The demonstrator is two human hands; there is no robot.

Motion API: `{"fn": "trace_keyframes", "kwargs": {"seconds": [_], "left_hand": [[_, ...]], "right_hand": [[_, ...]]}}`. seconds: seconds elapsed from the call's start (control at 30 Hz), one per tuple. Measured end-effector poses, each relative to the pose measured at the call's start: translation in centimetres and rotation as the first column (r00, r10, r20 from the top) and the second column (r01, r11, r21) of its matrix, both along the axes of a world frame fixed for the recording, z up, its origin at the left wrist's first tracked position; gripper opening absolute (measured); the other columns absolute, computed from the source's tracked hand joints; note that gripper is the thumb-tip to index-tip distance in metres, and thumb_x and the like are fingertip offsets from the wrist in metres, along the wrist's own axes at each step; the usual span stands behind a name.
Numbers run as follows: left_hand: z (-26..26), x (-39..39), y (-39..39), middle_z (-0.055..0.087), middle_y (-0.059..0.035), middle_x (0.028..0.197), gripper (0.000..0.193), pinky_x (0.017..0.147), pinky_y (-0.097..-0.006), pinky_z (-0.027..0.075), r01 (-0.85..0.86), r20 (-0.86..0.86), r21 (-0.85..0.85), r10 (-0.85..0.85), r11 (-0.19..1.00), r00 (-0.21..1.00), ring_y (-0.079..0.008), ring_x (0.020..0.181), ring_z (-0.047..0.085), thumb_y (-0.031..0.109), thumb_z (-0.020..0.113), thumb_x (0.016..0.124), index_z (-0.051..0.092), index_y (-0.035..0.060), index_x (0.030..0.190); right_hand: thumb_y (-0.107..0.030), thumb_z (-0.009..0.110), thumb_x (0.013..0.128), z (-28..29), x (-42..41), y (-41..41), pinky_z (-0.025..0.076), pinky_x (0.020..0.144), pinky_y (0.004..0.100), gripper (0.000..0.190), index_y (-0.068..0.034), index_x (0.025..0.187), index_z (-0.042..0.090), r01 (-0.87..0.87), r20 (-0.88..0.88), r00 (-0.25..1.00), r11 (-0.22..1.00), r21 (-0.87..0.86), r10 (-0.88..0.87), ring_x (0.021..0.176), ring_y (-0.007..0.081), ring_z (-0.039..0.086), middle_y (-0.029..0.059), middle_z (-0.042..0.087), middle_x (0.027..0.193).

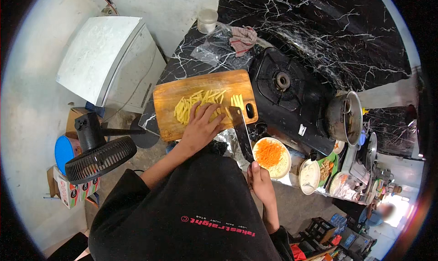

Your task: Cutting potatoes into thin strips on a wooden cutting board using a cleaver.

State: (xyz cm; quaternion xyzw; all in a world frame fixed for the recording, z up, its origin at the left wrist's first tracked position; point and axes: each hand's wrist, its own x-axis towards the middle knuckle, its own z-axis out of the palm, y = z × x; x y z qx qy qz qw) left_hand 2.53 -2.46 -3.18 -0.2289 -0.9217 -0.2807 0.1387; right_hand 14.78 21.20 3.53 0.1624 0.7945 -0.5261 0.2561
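My right hand point(261, 183) grips the handle of a cleaver-like kitchen knife point(241, 132). Its broad dark blade reaches over the right part of a wooden cutting board point(167, 100). With fingers spread, my left hand point(202, 129) rests on a heap of pale yellow cut sticks point(184, 105), possibly potato, and hides part of it. A smaller row of yellow sticks point(237, 101) lies just beyond the blade tip, beside the board's handle hole. Right of the knife stands a bowl point(289, 161) holding shredded carrot point(268, 153) and paler shreds.
A black gas stove point(291, 103) adjoins the board on the right, with a metal pot point(337, 117) at its far end. Behind the board lie a plastic bag point(208, 52) and a striped cloth point(243, 40). A fan point(101, 160) stands at left. Another person point(374, 214) is at far right.
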Motion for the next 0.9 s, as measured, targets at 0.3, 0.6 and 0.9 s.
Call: {"fn": "trace_keyframes", "kwargs": {"seconds": [0.3,0.6,0.9], "left_hand": [[0.8,-1.9,0.6,0.055,-0.0055,0.124,0.025,0.113,-0.0519,0.028,-0.086,-0.041,0.068,0.089,0.994,0.995,-0.0266,0.122,0.05,0.02,0.074,0.083,0.066,0.0102,0.104],[1.1,-2.1,0.0,0.056,-0.005,0.124,0.018,0.113,-0.0517,0.029,-0.114,-0.076,-0.064,0.109,0.991,0.991,-0.0263,0.12,0.052,0.007,0.069,0.083,0.065,0.0094,0.1],[1.5,-1.8,0.0,0.056,-0.0062,0.124,0.02,0.113,-0.052,0.029,-0.104,-0.052,0.055,0.107,0.993,0.993,-0.0289,0.12,0.051,0.008,0.07,0.083,0.065,0.0079,0.102]], "right_hand": [[-0.06,0.033,0.104,1.7,-1.9,-1.2,0.024,0.041,0.0233,0.058,-0.011,0.076,0.044,0.2,0.304,0.947,0.931,-0.304,-0.104,0.044,0.0062,0.031,-0.0038,0.035,0.057],[-0.054,0.032,0.107,0.1,-0.8,-0.4,0.031,0.044,0.027,0.059,-0.008,0.074,0.048,0.003,-0.037,0.999,1.0,-0.001,-0.004,0.047,0.0092,0.038,-0.0022,0.04,0.057],[-0.048,0.033,0.108,-0.7,-0.9,-0.1,0.034,0.05,0.0304,0.06,-0.005,0.07,0.049,-0.049,-0.094,0.993,0.983,0.175,0.067,0.052,0.0115,0.041,-0.001,0.043,0.057]]}}
